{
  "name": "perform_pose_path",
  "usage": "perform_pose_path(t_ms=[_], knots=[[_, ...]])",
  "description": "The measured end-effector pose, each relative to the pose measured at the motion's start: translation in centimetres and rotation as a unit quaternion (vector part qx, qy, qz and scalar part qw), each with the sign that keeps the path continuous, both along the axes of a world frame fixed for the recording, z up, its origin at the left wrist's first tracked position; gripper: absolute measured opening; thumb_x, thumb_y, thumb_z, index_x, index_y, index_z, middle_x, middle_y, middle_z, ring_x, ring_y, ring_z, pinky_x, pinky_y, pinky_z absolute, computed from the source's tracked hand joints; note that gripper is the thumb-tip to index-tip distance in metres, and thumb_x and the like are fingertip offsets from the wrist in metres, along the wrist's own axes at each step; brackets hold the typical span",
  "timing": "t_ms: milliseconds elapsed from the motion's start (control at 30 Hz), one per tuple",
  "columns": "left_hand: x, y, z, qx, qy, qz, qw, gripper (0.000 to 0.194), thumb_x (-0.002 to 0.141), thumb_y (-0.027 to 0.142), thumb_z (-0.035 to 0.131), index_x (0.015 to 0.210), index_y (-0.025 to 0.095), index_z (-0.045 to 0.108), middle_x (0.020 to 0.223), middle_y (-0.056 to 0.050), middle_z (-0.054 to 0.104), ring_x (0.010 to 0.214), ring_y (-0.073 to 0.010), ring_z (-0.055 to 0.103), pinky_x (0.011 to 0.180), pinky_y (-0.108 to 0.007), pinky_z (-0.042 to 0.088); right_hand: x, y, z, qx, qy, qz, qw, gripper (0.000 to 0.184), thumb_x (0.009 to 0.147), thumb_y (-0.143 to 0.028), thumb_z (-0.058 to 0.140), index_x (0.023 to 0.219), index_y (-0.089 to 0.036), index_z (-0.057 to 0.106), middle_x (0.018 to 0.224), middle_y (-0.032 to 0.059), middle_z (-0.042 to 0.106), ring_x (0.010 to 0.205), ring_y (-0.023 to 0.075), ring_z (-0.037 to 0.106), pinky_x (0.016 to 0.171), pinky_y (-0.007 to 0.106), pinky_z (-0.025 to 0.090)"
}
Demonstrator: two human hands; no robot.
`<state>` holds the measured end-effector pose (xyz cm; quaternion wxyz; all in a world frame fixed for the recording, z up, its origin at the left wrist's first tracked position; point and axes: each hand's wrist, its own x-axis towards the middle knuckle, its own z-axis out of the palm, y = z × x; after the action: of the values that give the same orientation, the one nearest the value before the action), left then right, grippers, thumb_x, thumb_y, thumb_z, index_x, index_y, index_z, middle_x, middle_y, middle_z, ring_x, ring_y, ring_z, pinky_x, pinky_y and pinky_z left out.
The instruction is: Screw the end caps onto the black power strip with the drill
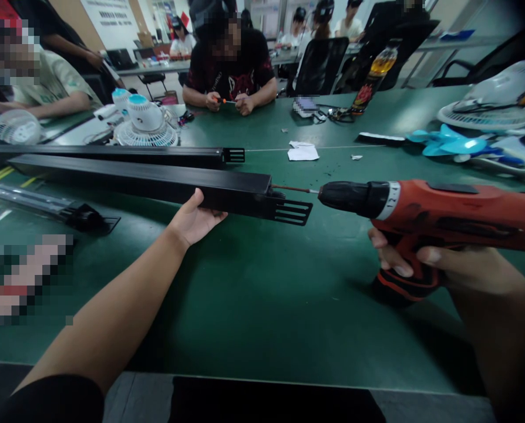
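My right hand (407, 258) is wrapped round the handle of a red and black cordless drill (456, 208), which points left. From its chuck a thin bit (291, 188) runs to the end of a long black rectangular tube (157, 179). Whether the bit's tip is inside the tube is hidden. My left hand (198, 220) grips that tube from below near this end, thumb on the near side. A black slotted end piece (293, 211) sticks out of the tube just below the bit.
Behind lies a second black tube (178, 155); at left, a clear tube (33, 200). White fan parts (143, 120), paper scraps (303, 151), a bottle (372, 82) and blue fan blades (451, 141) lie around the green table (262, 317). A person (231, 64) holds a screwdriver opposite.
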<state>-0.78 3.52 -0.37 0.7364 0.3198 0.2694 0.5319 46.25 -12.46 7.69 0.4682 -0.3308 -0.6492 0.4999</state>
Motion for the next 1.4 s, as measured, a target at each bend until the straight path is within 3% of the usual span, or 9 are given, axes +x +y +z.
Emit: perform_pose_path(t_ms=[433,633,733,867,1033,1200,1400], knots=[[-0.55,0.27,-0.45,-0.015,-0.007,-0.018,1.0,0.047,0.103,0.061,0.1,0.135,0.029,0.087,0.128,-0.011,0.094,0.129,-0.0346,0.089,0.109,-0.045,0.073,0.2,0.16,-0.22,0.006,0.001,0.008,1.0,0.037,0.105,-0.052,0.104,0.129,-0.025,0.099,0.111,0.0086,0.088,0.052,0.0128,0.07,0.047,0.027,0.066],[-0.11,-0.01,-0.1,-0.014,-0.012,0.0,1.0,0.047,0.103,0.058,0.102,0.133,0.026,0.086,0.125,-0.012,0.094,0.113,-0.0308,0.091,0.1,-0.04,0.074,0.41,0.09,0.02,-0.005,-0.021,0.044,0.999,0.041,0.112,-0.056,0.096,0.144,-0.03,0.101,0.072,0.0045,0.08,0.05,0.019,0.063,0.042,0.029,0.057],[0.08,-0.18,0.14,-0.026,-0.009,0.004,1.0,0.05,0.103,0.059,0.103,0.136,0.025,0.087,0.125,-0.011,0.094,0.116,-0.0305,0.09,0.103,-0.041,0.073,0.3,-0.14,0.46,-0.026,-0.03,0.045,0.998,0.045,0.112,-0.059,0.097,0.15,-0.034,0.1,0.071,0.0049,0.08,0.053,0.0197,0.064,0.044,0.028,0.058],[0.03,-0.1,0.08,-0.024,-0.012,0.004,1.0,0.047,0.104,0.06,0.102,0.131,0.025,0.088,0.124,-0.011,0.094,0.116,-0.0314,0.09,0.102,-0.041,0.072,0.39,-0.32,0.49,-0.057,-0.026,0.056,0.996,0.048,0.113,-0.061,0.096,0.154,-0.036,0.097,0.071,0.0032,0.077,0.049,0.0177,0.057,0.039,0.027,0.051],[-0.1,0.05,-0.06,-0.02,-0.015,-0.003,1.0,0.045,0.105,0.059,0.101,0.132,0.026,0.088,0.125,-0.012,0.094,0.12,-0.0333,0.09,0.102,-0.042,0.073,0.4,-0.22,0.39,-0.035,-0.028,0.046,0.998,0.052,0.112,-0.06,0.098,0.157,-0.035,0.097,0.072,0.0049,0.081,0.056,0.0207,0.067,0.045,0.028,0.056],[-0.19,0.14,-0.16,-0.016,-0.018,-0.008,1.0,0.044,0.105,0.058,0.1,0.133,0.026,0.087,0.127,-0.012,0.095,0.117,-0.0317,0.091,0.101,-0.041,0.073,0.13,-0.08,0.67,-0.008,-0.037,0.029,0.999,0.047,0.111,-0.06,0.1,0.146,-0.028,0.1,0.068,0.0052,0.081,0.055,0.0215,0.071,0.043,0.028,0.056],[-0.47,0.29,-0.35,-0.02,-0.017,-0.013,1.0,0.045,0.107,0.06,0.098,0.136,0.026,0.087,0.129,-0.013,0.094,0.12,-0.0331,0.09,0.105,-0.043,0.073,0.28,0.0,0.46,-0.005,-0.038,0.032,0.999,0.035,0.109,-0.057,0.101,0.132,-0.03,0.101,0.071,0.0039,0.082,0.048,0.0187,0.067,0.038,0.027,0.052]])
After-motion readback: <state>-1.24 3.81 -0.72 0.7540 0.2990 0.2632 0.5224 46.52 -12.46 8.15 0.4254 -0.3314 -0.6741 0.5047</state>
